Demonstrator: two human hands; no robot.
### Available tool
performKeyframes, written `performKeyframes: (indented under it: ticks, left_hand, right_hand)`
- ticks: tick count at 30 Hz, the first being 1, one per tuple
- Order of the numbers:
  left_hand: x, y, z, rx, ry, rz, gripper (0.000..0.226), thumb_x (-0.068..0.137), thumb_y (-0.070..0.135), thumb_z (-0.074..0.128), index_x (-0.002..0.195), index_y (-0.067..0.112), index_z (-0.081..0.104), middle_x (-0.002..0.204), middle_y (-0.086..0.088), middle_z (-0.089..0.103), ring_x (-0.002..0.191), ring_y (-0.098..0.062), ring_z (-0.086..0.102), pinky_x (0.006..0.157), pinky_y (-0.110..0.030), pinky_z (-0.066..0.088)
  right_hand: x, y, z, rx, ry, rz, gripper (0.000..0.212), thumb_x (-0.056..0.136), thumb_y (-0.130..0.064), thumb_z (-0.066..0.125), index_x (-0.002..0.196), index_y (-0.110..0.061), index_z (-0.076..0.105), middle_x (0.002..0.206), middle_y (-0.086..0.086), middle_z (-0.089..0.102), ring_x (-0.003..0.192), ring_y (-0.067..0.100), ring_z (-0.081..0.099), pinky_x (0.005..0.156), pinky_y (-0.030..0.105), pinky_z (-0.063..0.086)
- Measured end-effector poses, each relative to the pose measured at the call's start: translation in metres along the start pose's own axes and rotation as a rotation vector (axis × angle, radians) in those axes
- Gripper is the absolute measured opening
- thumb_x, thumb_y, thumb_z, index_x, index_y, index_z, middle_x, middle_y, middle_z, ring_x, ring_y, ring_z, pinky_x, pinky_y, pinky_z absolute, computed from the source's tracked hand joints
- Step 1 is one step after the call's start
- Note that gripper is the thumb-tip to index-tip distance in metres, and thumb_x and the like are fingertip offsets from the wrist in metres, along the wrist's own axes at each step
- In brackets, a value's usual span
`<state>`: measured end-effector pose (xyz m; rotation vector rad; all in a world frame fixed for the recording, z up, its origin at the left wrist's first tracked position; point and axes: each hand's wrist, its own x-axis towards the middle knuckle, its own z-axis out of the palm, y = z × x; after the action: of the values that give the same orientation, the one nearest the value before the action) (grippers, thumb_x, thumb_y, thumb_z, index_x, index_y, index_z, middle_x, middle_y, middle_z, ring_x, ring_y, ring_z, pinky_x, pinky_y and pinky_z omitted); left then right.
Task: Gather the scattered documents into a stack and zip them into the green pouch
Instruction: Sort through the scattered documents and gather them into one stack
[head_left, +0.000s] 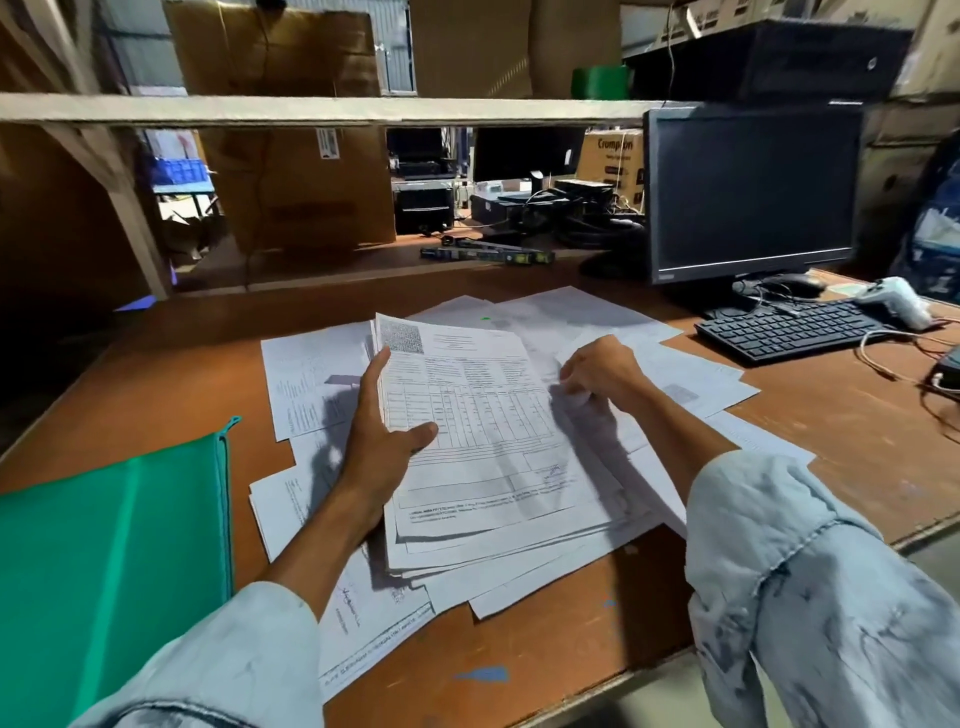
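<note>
A stack of printed documents (483, 441) lies in the middle of the brown desk, its top sheet a form with a table. My left hand (382, 431) grips the stack's left edge, thumb on the top sheet and fingers under it. My right hand (597, 371) pinches a loose sheet (670, 379) just right of the stack. More loose sheets (306, 384) spread out to the left, behind and in front of the stack. The green pouch (114, 545) lies flat at the desk's left front, its zip edge facing the papers.
A black monitor (753, 192) and black keyboard (789, 332) stand at the back right, with a white handheld scanner (898, 301) and cables beside them. Cardboard boxes and electronics fill the shelf behind. The desk's front edge (597, 696) runs close to my sleeves.
</note>
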<state>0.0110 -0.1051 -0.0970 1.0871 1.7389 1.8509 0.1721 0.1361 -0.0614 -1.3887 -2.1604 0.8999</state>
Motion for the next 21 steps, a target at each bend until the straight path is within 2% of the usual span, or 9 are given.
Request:
performKeyframes:
  ticks: [3, 6, 8, 11, 14, 16, 17, 19, 21]
  left_hand:
    - [-0.001, 0.002, 0.000, -0.001, -0.004, 0.002, 0.091, 0.083, -0.013, 0.067, 0.151, 0.034, 0.030, 0.150, 0.005, 0.042, 0.134, -0.015, 0.040, 0.105, -0.042, 0.048]
    - [-0.002, 0.004, 0.001, -0.007, -0.005, -0.034, 0.081, 0.086, -0.012, 0.065, 0.147, 0.034, 0.039, 0.140, 0.007, 0.047, 0.126, -0.015, 0.048, 0.094, -0.030, 0.054]
    - [-0.001, 0.003, 0.000, -0.014, -0.010, -0.061, 0.071, 0.088, -0.011, 0.063, 0.141, 0.033, 0.050, 0.135, 0.008, 0.049, 0.121, -0.015, 0.053, 0.085, -0.022, 0.055]
    - [0.002, -0.001, -0.001, -0.002, -0.040, -0.085, 0.056, 0.088, -0.008, 0.064, 0.133, 0.025, 0.061, 0.137, 0.005, 0.056, 0.126, -0.019, 0.055, 0.097, -0.031, 0.051]
    - [0.002, 0.000, -0.001, 0.026, -0.077, -0.116, 0.051, 0.091, -0.006, 0.062, 0.136, 0.019, 0.060, 0.141, 0.004, 0.055, 0.128, -0.016, 0.052, 0.101, -0.028, 0.046]
    - [0.001, 0.002, 0.001, 0.043, -0.077, -0.127, 0.054, 0.093, -0.005, 0.059, 0.141, 0.019, 0.055, 0.142, 0.005, 0.052, 0.128, -0.015, 0.051, 0.101, -0.027, 0.046]
    - [0.000, 0.004, 0.001, 0.039, -0.075, -0.138, 0.055, 0.094, -0.005, 0.057, 0.144, 0.019, 0.052, 0.139, 0.008, 0.052, 0.125, -0.014, 0.052, 0.097, -0.024, 0.048]
    - [-0.001, 0.007, 0.002, 0.023, -0.071, -0.163, 0.058, 0.096, -0.006, 0.054, 0.147, 0.019, 0.047, 0.130, 0.011, 0.052, 0.115, -0.011, 0.054, 0.078, -0.012, 0.051]
    - [-0.002, 0.007, 0.002, 0.030, -0.070, -0.172, 0.059, 0.097, -0.006, 0.054, 0.149, 0.021, 0.044, 0.127, 0.010, 0.052, 0.103, -0.009, 0.059, 0.065, -0.007, 0.050]
  right_hand:
    - [-0.005, -0.001, -0.017, 0.087, -0.020, 0.049, 0.025, 0.084, -0.001, 0.059, 0.090, -0.016, 0.078, 0.088, 0.003, 0.068, 0.083, 0.022, 0.063, 0.063, 0.027, 0.050]
    - [-0.017, 0.001, -0.035, 0.148, 0.040, 0.155, 0.009, 0.079, -0.011, 0.072, 0.088, -0.010, 0.073, 0.093, 0.007, 0.065, 0.086, 0.025, 0.060, 0.062, 0.032, 0.047]
    - [-0.026, 0.010, -0.049, 0.227, 0.032, 0.147, 0.013, 0.077, -0.010, 0.074, 0.088, -0.005, 0.073, 0.091, 0.008, 0.066, 0.080, 0.020, 0.059, 0.058, 0.028, 0.046]
    - [-0.040, 0.030, -0.068, 0.401, -0.189, 0.034, 0.024, 0.083, 0.008, 0.063, 0.101, -0.003, 0.074, 0.103, 0.013, 0.069, 0.092, 0.025, 0.064, 0.067, 0.025, 0.054]
    - [-0.042, 0.050, -0.079, 0.551, -0.376, -0.030, 0.048, 0.083, 0.016, 0.056, 0.119, -0.013, 0.071, 0.120, 0.017, 0.067, 0.099, 0.033, 0.063, 0.086, 0.038, 0.056]
    - [-0.043, 0.052, -0.081, 0.545, -0.278, -0.102, 0.044, 0.086, 0.007, 0.060, 0.117, -0.021, 0.073, 0.123, 0.013, 0.068, 0.105, 0.030, 0.064, 0.092, 0.043, 0.054]
    - [-0.048, 0.047, -0.082, 0.473, -0.170, -0.173, 0.035, 0.087, -0.002, 0.065, 0.113, -0.023, 0.075, 0.119, 0.007, 0.071, 0.107, 0.024, 0.066, 0.092, 0.040, 0.054]
    - [-0.056, 0.034, -0.088, 0.431, -0.001, -0.294, 0.025, 0.086, -0.010, 0.072, 0.106, -0.023, 0.077, 0.105, -0.004, 0.075, 0.097, 0.009, 0.069, 0.084, 0.027, 0.052]
    - [-0.069, 0.019, -0.097, 0.709, -0.007, -0.377, 0.032, 0.082, -0.001, 0.071, 0.104, -0.023, 0.077, 0.100, -0.004, 0.076, 0.085, 0.007, 0.069, 0.077, 0.024, 0.056]
